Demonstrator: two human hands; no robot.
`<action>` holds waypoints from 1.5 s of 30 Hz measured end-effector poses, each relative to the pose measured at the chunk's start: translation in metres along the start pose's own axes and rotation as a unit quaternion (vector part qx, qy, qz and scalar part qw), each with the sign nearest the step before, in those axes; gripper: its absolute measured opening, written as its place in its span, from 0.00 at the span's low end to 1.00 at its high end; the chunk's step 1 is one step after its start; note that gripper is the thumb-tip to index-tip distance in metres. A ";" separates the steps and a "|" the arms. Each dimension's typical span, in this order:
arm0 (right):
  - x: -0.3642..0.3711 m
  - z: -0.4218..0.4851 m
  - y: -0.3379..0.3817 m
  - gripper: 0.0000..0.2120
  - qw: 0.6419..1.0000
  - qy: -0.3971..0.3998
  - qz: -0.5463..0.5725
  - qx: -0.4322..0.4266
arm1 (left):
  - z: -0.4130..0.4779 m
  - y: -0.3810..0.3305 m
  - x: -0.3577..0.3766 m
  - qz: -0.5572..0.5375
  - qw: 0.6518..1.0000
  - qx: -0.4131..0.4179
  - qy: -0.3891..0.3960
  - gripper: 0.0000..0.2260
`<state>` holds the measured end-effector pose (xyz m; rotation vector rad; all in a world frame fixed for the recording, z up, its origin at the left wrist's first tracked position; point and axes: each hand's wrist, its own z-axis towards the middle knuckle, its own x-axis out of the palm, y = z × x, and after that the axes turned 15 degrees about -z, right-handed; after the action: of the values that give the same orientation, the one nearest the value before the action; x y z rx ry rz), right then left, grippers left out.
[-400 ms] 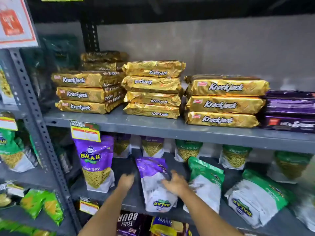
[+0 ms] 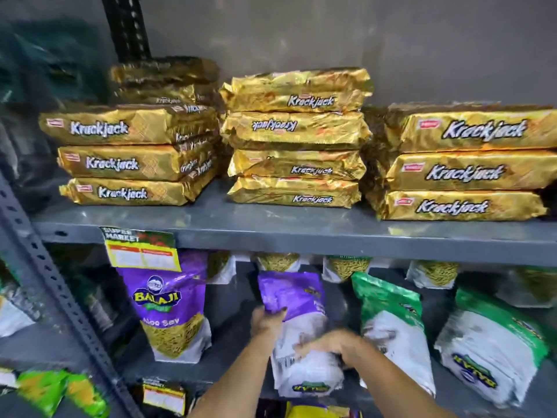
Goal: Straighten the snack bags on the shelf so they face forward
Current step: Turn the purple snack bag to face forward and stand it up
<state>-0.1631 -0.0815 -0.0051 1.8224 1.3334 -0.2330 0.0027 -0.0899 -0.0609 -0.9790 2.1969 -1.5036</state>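
Observation:
A purple and white snack bag (image 2: 297, 300) lies back side up and upside down on the lower shelf (image 2: 229, 372). My left hand (image 2: 266, 322) grips its left edge. My right hand (image 2: 334, 346) is closed on its lower white part. To the left an upright purple Balaji Aloo Sev bag (image 2: 168, 309) faces forward. To the right two green and white bags (image 2: 391, 321) (image 2: 494, 348) lie tilted and upside down. More bags (image 2: 346, 267) stand at the back of the shelf.
The upper shelf (image 2: 301, 233) carries three front stacks of gold Krackjack packs (image 2: 126, 159) (image 2: 297, 140) (image 2: 470, 167). A price tag (image 2: 141, 248) hangs from its edge. A perforated grey upright (image 2: 57, 297) stands at the left. Green packets (image 2: 57, 390) lie at the lower left.
The view has moved closer to the shelves. Both hands went from reaching at the lying purple bag to gripping it, the left at its edge and the right on its lower part.

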 end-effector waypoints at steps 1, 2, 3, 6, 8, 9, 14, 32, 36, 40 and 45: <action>0.006 0.010 -0.003 0.31 1.000 -0.019 -0.003 0.008 | -0.004 0.000 0.000 -0.023 0.999 0.033 -0.003 0.07; 0.013 0.016 -0.005 0.45 0.998 -0.056 0.021 0.004 | -0.002 0.001 -0.001 -0.035 0.996 0.076 0.004 0.07; 0.017 0.017 -0.005 0.54 0.994 -0.103 0.017 -0.007 | -0.002 -0.002 -0.004 -0.063 0.991 0.116 0.026 0.09; 0.019 0.020 0.008 0.54 0.968 -0.241 -0.039 -0.052 | -0.004 -0.031 -0.007 -0.117 0.971 0.192 0.080 0.12; 0.020 0.022 0.020 0.51 0.948 -0.306 -0.010 -0.084 | -0.003 -0.053 -0.011 -0.117 0.961 0.219 0.125 0.15; 0.020 0.027 0.025 0.51 0.942 -0.323 -0.005 -0.090 | -0.001 -0.061 -0.013 -0.125 0.956 0.223 0.143 0.14; 0.031 0.058 0.035 0.52 0.923 -0.362 0.034 -0.126 | 0.015 -0.068 -0.022 -0.105 0.958 0.219 0.153 0.06; 0.005 0.113 0.023 0.36 0.855 -0.166 0.466 -0.154 | -0.013 0.030 0.029 -0.203 0.969 0.118 -0.076 0.25; 0.032 0.097 0.024 0.27 0.844 -0.167 0.491 -0.137 | 0.013 0.019 0.028 -0.227 0.970 0.078 -0.025 0.23; 0.056 0.083 0.020 0.09 0.852 -0.256 0.440 -0.125 | 0.025 0.000 0.017 -0.309 0.947 0.031 0.084 0.20; 0.015 0.108 0.033 0.08 0.833 -0.293 0.458 -0.102 | 0.016 0.010 0.007 -0.247 0.966 0.066 -0.036 0.18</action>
<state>-0.0943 -0.1505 -0.0648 1.7903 -0.0086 -0.0984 0.0034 -0.1040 -0.0753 -1.5901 1.8536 -1.7536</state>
